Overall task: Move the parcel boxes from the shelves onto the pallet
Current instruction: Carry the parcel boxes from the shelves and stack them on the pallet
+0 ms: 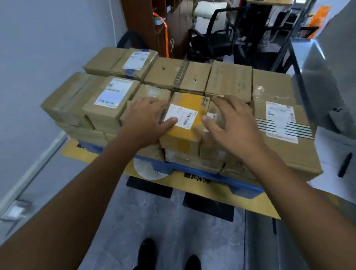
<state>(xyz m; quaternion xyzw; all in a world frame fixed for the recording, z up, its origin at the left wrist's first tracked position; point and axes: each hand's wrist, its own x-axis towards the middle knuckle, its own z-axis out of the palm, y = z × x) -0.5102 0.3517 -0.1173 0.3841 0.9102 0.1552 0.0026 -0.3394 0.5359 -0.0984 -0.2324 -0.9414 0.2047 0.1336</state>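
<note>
Left hand (147, 117) flat on yellow box (191, 103) at near edge of pallet (246, 190); right hand (232, 121) spread wide beside. Open floor (149, 219) in front; wall (33, 67) close left, chair (214, 38) behind.

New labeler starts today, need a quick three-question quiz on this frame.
1. True or false: the yellow-taped box has no white label.
2. The pallet is: A red, B blue, C green.
3. Whose thumb rests on that label: left hand or right hand?
Key: 1 false; 2 B; 3 left hand.
</note>
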